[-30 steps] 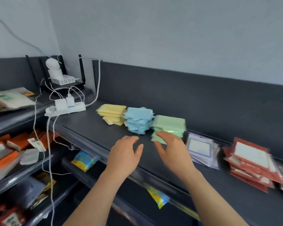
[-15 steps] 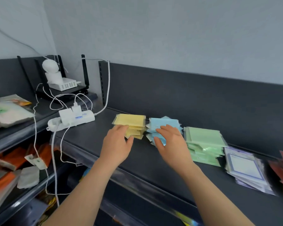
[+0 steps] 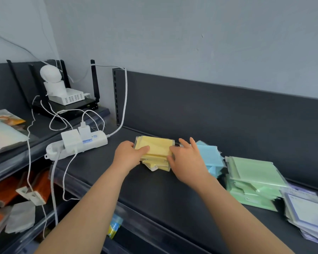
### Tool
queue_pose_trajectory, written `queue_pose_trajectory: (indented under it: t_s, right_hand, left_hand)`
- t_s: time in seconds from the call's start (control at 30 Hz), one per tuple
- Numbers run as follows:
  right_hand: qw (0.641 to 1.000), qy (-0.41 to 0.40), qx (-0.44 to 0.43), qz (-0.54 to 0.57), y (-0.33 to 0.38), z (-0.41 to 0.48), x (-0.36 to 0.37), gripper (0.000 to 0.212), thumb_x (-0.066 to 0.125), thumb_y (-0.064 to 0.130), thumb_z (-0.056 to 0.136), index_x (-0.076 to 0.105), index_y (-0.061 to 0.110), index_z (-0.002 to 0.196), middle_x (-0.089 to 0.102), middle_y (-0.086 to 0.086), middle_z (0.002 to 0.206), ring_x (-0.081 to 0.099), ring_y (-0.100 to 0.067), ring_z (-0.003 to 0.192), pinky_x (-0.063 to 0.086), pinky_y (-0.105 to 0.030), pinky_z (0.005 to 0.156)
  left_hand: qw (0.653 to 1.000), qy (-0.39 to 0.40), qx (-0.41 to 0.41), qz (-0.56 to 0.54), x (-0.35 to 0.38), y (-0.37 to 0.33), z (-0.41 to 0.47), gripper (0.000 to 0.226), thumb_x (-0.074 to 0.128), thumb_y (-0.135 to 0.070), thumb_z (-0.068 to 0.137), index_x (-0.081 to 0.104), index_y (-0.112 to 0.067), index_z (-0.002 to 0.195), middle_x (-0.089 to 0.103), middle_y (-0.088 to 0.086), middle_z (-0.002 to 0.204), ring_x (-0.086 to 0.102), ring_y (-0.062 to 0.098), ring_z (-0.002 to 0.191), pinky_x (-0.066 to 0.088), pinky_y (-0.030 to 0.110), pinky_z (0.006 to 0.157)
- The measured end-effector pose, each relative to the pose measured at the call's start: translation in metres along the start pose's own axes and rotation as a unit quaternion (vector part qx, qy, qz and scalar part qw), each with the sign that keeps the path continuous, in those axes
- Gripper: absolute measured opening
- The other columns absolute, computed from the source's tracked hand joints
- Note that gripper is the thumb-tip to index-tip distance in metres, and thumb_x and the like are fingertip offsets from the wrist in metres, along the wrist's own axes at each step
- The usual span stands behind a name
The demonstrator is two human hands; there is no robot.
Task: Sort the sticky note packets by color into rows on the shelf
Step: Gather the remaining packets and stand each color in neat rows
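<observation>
Unevenly stacked, yellow packets (image 3: 156,146) lie glossy in clear wrappers.

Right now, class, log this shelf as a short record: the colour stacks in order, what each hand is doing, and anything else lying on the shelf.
Order, left to right: yellow stack, blue stack, green stack, purple-bordered packets
Hand one: left hand grips the yellow stack's left edge, thumb on top
Hand two: right hand presses spread fingers against the yellow stack's right edge
Yellow stack condition: untidy, lower packets jutting out
Other item: white power strip, left of the stacks
Surface: dark shelf
</observation>
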State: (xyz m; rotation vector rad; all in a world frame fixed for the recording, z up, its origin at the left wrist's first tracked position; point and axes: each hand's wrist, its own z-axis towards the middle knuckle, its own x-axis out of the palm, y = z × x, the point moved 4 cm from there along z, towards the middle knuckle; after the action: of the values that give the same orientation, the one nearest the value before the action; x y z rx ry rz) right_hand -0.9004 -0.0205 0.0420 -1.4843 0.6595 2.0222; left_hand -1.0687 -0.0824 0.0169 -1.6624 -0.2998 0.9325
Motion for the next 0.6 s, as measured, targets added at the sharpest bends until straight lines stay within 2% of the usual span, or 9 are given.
queue_pose_trajectory:
  t_s: [0.1,0.2,0.27,0.33,0.4,0.47,0.53,0.6]
  right_hand:
    - [1.000,0.011,0.003,-0.009,0.007,0.004,0.005,0.023,0.034,0.026,0.100,0.054,0.016,0.095,0.065,-0.006,0.111,0.025,-0.018,0.143,0.000,-0.038,0.120]
    - [1.000,0.000,0.017,0.009,0.014,0.006,0.006,0.020,0.036,0.020,0.099,0.053,0.015,0.090,0.065,-0.005,0.105,0.027,-0.018,0.142,-0.001,-0.036,0.120]
    - [0.999,-0.018,0.027,0.036,0.019,0.005,0.004,0.022,0.039,0.018,0.098,0.059,0.015,0.104,0.064,-0.001,0.111,0.026,-0.015,0.142,-0.001,-0.031,0.118]
    - [0.993,-0.058,0.038,0.096,0.027,0.002,-0.002,0.027,0.045,0.016,0.097,0.060,0.015,0.119,0.063,0.001,0.119,0.033,-0.016,0.139,0.009,-0.023,0.114]
    - [0.980,-0.101,0.067,0.160,0.034,-0.004,-0.008,0.030,0.052,0.016,0.095,0.059,0.017,0.124,0.061,0.001,0.124,0.045,-0.017,0.128,0.027,-0.016,0.099]
    - [0.966,-0.125,0.099,0.205,0.044,-0.009,-0.009,0.039,0.056,0.020,0.094,0.053,0.021,0.132,0.057,0.006,0.130,0.050,-0.014,0.121,0.031,-0.013,0.086]
    - [0.955,-0.140,0.113,0.236,0.053,-0.014,-0.003,0.047,0.059,0.024,0.093,0.046,0.023,0.138,0.057,0.007,0.126,0.053,-0.011,0.115,0.035,-0.014,0.086]
    - [0.939,-0.148,0.136,0.279,0.060,-0.019,0.007,0.053,0.061,0.025,0.091,0.040,0.026,0.141,0.060,0.010,0.114,0.056,-0.008,0.102,0.042,-0.018,0.084]
  left_hand:
    - [0.997,0.051,-0.027,-0.057,-0.004,0.005,0.012,0.027,0.072,-0.022,0.085,0.066,0.003,0.093,0.061,0.011,0.079,0.058,0.016,0.067,0.055,0.027,0.059]
    - [0.985,0.117,-0.045,-0.119,-0.011,0.010,0.019,0.012,0.069,-0.013,0.088,0.064,-0.006,0.095,0.067,0.007,0.088,0.062,0.015,0.075,0.055,0.027,0.069]
    - [0.981,0.132,-0.028,-0.140,-0.018,0.015,0.023,0.016,0.068,-0.009,0.088,0.061,-0.011,0.102,0.068,0.005,0.103,0.065,0.016,0.090,0.055,0.030,0.080]
    - [0.974,0.138,-0.011,-0.180,-0.028,0.019,0.023,0.023,0.065,-0.004,0.089,0.057,-0.012,0.109,0.066,0.004,0.109,0.065,0.018,0.099,0.055,0.030,0.083]
    - [0.961,0.157,-0.004,-0.228,-0.035,0.025,0.020,0.025,0.061,-0.001,0.091,0.055,-0.011,0.113,0.065,0.005,0.111,0.066,0.019,0.100,0.056,0.031,0.082]
    - [0.958,0.175,0.008,-0.227,-0.042,0.032,0.017,0.026,0.060,-0.001,0.092,0.054,-0.009,0.116,0.065,0.006,0.112,0.066,0.019,0.101,0.057,0.031,0.081]
    - [0.953,0.206,0.026,-0.223,-0.047,0.038,0.011,0.028,0.060,-0.001,0.092,0.054,-0.009,0.118,0.066,0.007,0.113,0.067,0.019,0.100,0.057,0.030,0.081]
    - [0.942,0.245,0.046,-0.224,-0.050,0.044,0.002,0.028,0.061,0.000,0.091,0.056,-0.010,0.117,0.069,0.007,0.110,0.068,0.018,0.099,0.057,0.029,0.080]
